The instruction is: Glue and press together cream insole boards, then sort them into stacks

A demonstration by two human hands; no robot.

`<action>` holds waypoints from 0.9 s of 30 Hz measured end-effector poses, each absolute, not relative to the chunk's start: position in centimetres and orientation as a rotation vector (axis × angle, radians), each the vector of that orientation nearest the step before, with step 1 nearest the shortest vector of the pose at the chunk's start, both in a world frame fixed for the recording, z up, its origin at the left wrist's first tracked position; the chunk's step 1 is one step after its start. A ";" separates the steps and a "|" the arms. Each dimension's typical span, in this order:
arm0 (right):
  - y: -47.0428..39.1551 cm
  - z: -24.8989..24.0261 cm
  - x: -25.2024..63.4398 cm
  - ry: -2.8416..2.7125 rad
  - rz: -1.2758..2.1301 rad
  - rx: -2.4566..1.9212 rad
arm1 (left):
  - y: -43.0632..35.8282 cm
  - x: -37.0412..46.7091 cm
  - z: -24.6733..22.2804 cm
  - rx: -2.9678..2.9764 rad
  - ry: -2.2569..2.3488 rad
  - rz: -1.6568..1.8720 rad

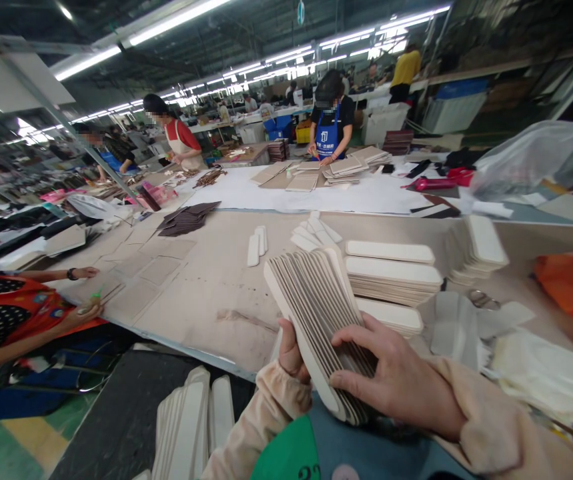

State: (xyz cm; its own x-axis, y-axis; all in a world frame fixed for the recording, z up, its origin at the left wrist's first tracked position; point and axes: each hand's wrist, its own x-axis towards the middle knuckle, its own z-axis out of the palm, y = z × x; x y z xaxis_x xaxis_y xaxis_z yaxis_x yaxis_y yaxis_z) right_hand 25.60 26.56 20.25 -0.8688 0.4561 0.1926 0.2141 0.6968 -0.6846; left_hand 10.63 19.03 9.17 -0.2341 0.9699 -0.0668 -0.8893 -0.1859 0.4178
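Observation:
A thick stack of long, pale strips with rounded ends (pixel 311 313) is held tilted in front of me, its brown-grey edges fanned toward my right side. My left hand (pixel 293 353) is closed around its left side, thumb up along the outermost strip; the other fingers are mostly hidden. Across the right side, my right hand (pixel 391 373) has its thumb and fingers bent against the strip edges, gripping the stack. Just beyond lie more piles of such strips (pixel 393 277) on the table. Another group of strips (pixel 186 427) rests low at the left on a dark surface (pixel 111 413).
Brown sheeting covers the table (pixel 206 287). Dark brown pieces (pixel 189 219) lie farther back. Loose strips (pixel 257 245) and an upright-edged pile (pixel 479 247) stand near my stack. Plastic wrapping (pixel 546 370) is at right. A co-worker's hands (pixel 89 303) work at the left edge.

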 end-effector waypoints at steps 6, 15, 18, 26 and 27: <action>26.6 20.5 25.5 -2.578 0.997 -0.556 | 19.0 10.7 9.5 0.253 0.434 1.755; 26.6 19.9 25.2 -2.578 1.064 -0.567 | 18.8 10.8 9.8 0.219 0.498 1.786; 27.0 18.6 24.9 -2.527 1.109 -0.552 | 19.0 10.8 9.7 0.190 0.577 1.800; 28.1 11.8 24.1 -2.443 1.265 -0.793 | 20.1 11.8 8.3 0.169 0.812 1.844; 28.1 11.0 24.0 -2.415 1.300 -0.825 | 20.2 12.0 8.0 0.179 0.843 1.856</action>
State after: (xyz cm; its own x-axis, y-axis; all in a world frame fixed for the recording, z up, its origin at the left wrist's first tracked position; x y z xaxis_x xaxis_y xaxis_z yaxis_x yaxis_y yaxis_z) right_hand 23.96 28.11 10.98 -0.7989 0.6009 -0.0251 0.3517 0.4330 -0.8299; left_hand 11.97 20.19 8.00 -0.4467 0.8589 -0.2506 -0.7538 -0.2105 0.6225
